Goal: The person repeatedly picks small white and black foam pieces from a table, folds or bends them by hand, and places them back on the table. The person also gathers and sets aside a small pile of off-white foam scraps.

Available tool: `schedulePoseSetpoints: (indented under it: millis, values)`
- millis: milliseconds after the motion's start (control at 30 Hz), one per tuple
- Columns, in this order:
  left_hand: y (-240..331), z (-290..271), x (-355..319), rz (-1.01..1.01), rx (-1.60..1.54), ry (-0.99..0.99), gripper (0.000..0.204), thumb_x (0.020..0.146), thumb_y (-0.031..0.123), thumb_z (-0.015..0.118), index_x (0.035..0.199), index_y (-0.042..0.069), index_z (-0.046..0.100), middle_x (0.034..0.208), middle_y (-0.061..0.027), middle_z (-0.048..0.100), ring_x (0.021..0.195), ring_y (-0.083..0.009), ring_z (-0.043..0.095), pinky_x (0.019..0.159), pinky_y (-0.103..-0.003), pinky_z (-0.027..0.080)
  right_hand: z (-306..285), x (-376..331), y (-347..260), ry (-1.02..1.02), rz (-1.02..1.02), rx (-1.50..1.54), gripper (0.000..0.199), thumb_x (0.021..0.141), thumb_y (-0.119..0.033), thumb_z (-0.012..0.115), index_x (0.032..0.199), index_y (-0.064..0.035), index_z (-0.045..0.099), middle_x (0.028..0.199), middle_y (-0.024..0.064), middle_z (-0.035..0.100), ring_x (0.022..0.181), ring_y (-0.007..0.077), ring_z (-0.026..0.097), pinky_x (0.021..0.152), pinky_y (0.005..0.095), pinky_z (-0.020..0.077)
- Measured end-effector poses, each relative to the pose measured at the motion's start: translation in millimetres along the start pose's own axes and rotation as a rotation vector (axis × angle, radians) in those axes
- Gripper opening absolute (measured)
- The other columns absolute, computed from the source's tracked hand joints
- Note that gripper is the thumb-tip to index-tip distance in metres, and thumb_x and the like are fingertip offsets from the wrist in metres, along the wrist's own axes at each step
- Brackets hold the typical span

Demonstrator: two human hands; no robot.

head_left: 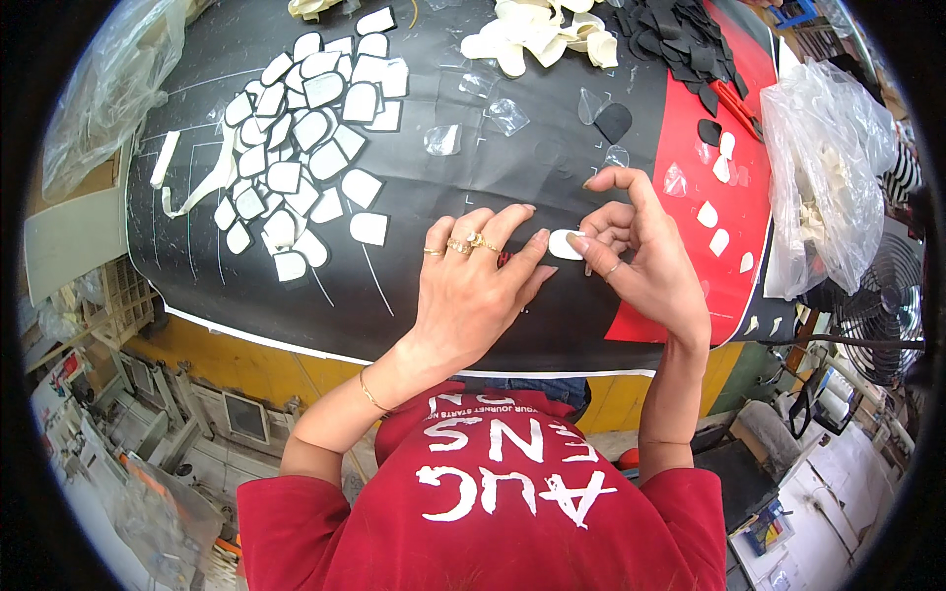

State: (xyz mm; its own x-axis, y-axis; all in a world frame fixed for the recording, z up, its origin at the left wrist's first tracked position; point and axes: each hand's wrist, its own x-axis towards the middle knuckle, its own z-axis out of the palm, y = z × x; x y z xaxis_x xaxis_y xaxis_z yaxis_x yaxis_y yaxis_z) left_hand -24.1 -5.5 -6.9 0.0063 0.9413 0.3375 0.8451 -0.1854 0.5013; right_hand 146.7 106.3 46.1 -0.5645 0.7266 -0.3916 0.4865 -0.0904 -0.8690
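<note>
A small white oval-ended piece [565, 244], like a fabric or foam pad, is pinched at its right side by the thumb and curled fingers of my right hand [645, 256]. The index finger of that hand is raised and bent above it. My left hand [471, 271], with rings on it, lies over the black sheet with fingers apart, its index fingertip close to the left edge of the piece. Whether it touches is hard to tell. Something small and dark red shows partly under the left fingers. Several white pads with black edging [323, 91] are heaped at the left.
Cream pieces [537, 34] and black pieces [680, 41] are piled at the far side. Clear film scraps [507, 116] lie mid-table. On the red area [641, 317] are small white pieces [708, 214] and a red-handled tool [737, 108]. A plastic bag [818, 177] and fan [877, 305] stand right.
</note>
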Motion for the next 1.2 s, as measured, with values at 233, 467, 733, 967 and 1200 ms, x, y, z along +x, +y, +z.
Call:
schedulePoseSetpoints:
  millis: [233, 467, 733, 967, 1200]
  values:
    - [0.1, -0.6, 0.3, -0.001, 0.002, -0.01, 0.032, 0.079, 0.024, 0.08, 0.108, 0.012, 0.07, 0.124, -0.0032, 0.057, 0.107, -0.0234, 0.054, 0.093, -0.042, 0.039, 0.5, 0.4, 0.2, 0.013, -0.007, -0.032, 0.045, 0.091, 0.0, 0.07, 0.126, -0.0034, 0.042, 0.081, 0.003, 0.063, 0.067, 0.0057, 0.059, 0.062, 0.0202, 0.0464]
    - [1.3, 3.4, -3.6, -0.001, 0.015, 0.015, 0.039, 0.076, 0.023, 0.082, 0.114, 0.017, 0.072, 0.124, -0.0013, 0.059, 0.106, -0.0232, 0.055, 0.094, -0.042, 0.039, 1.0, 0.7, 0.7, 0.022, 0.001, -0.027, 0.043, 0.091, -0.001, 0.071, 0.123, -0.0036, 0.042, 0.08, 0.0029, 0.063, 0.066, 0.0049, 0.058, 0.06, 0.0195, 0.0446]
    - [1.6, 4.9, -4.6, 0.062, 0.094, -0.001, 0.04, 0.076, 0.022, 0.082, 0.114, 0.019, 0.072, 0.124, -0.0023, 0.059, 0.106, -0.0229, 0.055, 0.094, -0.043, 0.039, 5.6, -2.3, 1.1, 0.081, -0.023, -0.057, 0.046, 0.091, -0.001, 0.071, 0.126, -0.0019, 0.042, 0.079, 0.0023, 0.063, 0.065, 0.0051, 0.057, 0.06, 0.0197, 0.0449]
    - [2.6, 3.3, -3.7, 0.068, 0.121, -0.015, 0.037, 0.076, 0.022, 0.082, 0.112, 0.018, 0.073, 0.125, -0.0027, 0.059, 0.106, -0.0242, 0.056, 0.093, -0.044, 0.042, 39.3, -21.3, 4.0, 0.373, -0.052, -0.123, 0.059, 0.09, 0.0, 0.072, 0.14, 0.0004, 0.04, 0.08, 0.0021, 0.061, 0.066, 0.0049, 0.056, 0.062, 0.0205, 0.0471]
    - [4.2, 1.4, -1.5, 0.071, 0.143, -0.014, 0.036, 0.075, 0.021, 0.082, 0.11, 0.018, 0.073, 0.125, -0.0028, 0.06, 0.105, -0.0252, 0.056, 0.092, -0.043, 0.042, 64.6, -24.1, 15.1, 0.608, -0.023, -0.184, 0.05, 0.091, -0.008, 0.071, 0.133, -0.0003, 0.045, 0.077, 0.0029, 0.06, 0.059, 0.012, 0.055, 0.056, 0.0273, 0.0454]
